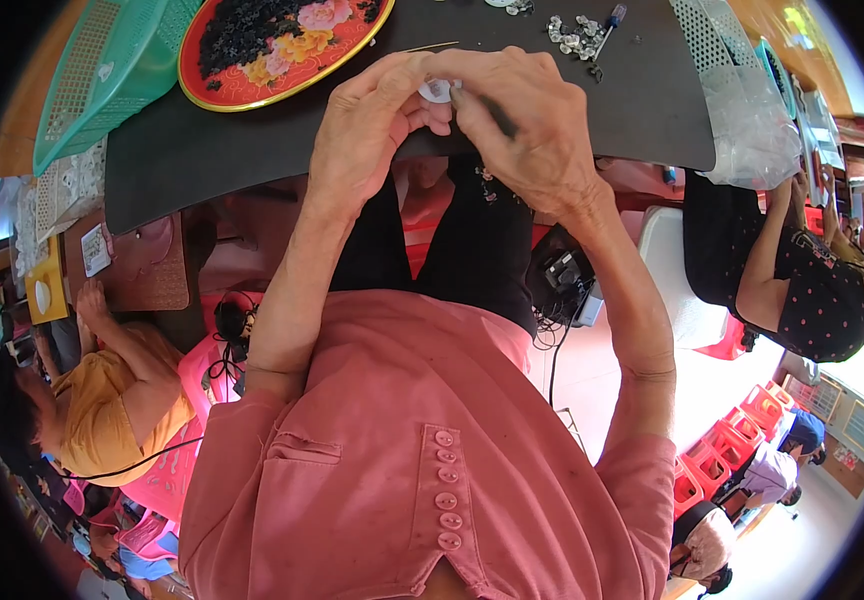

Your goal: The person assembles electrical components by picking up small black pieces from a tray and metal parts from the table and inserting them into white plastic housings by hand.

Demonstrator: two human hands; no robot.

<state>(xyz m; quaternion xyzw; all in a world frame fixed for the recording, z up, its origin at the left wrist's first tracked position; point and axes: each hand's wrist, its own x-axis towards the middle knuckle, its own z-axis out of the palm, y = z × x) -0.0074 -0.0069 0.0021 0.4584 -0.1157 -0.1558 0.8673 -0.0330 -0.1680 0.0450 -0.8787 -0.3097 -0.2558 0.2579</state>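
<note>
Both my hands meet over the near edge of a dark table [252,150]. Between their fingertips is a small, round, whitish translucent piece [436,91]; its exact kind is too small to tell. My left hand [362,120] pinches it from the left, fingers curled beneath. My right hand [532,120] closes on it from the right, thumb and forefinger pressed near its edge. Just beyond my hands lies a thin yellowish stick [432,46]. A red flowered tray [337,62] holding many small black pieces [247,40] stands to the left.
At far left is a green plastic basket [102,90]. Small clear pieces [579,40] lie by a screwdriver-like tool [609,30] at the right. A clear plastic bag [752,125] hangs off the table's right end. People sit on both sides; cables [557,335] hang near my right leg.
</note>
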